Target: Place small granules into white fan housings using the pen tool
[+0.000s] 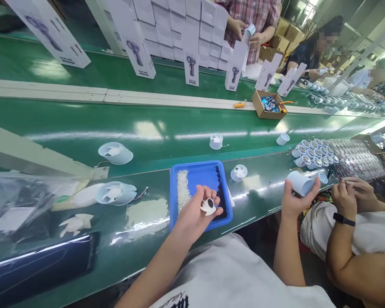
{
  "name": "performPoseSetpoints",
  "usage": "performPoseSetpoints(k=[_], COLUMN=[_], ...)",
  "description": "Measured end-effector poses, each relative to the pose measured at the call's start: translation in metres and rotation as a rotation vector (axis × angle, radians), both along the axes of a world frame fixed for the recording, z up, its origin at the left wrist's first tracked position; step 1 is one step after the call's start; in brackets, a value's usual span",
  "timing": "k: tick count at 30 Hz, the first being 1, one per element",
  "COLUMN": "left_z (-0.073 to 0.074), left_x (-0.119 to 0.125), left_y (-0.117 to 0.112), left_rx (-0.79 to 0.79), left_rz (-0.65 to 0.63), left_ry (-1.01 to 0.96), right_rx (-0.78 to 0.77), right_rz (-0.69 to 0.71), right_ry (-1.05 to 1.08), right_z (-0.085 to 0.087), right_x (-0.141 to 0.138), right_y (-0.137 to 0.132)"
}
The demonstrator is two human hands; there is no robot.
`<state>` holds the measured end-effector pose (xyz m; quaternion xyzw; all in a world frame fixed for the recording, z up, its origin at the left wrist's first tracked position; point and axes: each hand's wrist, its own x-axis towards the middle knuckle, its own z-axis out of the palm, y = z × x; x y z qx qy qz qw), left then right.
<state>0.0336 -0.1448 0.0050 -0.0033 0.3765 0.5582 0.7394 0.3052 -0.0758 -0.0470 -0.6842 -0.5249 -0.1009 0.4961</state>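
My left hand (192,214) is closed around a small white fan impeller (207,208) with a dark round hub, held over the front of a blue tray (197,164). Inside the tray, small white pieces (182,186) lie along the left and small black pieces (223,205) along the right. On the right, my right hand (293,204) grips a pale blue cylindrical housing (300,184) tilted on its side above the bench edge. A similar housing with a white fan inside (239,172) stands just right of the tray.
Left of the tray are a wired fan housing (115,193), loose white impellers (76,224) and a dark glossy panel (41,267). Several motor housings (314,154) cluster at right, near a co-worker's hands (349,194). A cardboard box (268,112) and white cartons (192,64) stand beyond the conveyor.
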Motion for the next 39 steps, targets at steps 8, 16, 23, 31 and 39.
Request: performPoseSetpoints(k=[8,16,23,31,39], left_z=[-0.004,-0.003,-0.003,0.002,-0.006], left_x=[-0.003,-0.005,-0.002,-0.002,-0.001], left_y=[-0.012,-0.009,-0.008,-0.013,-0.01], left_rx=[0.149,0.19,0.238,0.313,0.189], left_rz=[-0.064,-0.137,-0.176,-0.188,-0.078], left_ry=[0.061,-0.02,-0.016,0.034,0.08], right_rx=[0.008,-0.202,-0.266,-0.299,-0.357], right_rz=[0.097,0.633,0.853,1.145,1.112], right_ry=[0.296,0.957,1.304,1.733,1.486], right_z=[0.005,0.057,0.068,0.06,0.041], right_x=[-0.011,-0.036,-0.052,-0.062,-0.098], right_y=[0.0,-0.034,-0.05,-0.061,-0.074])
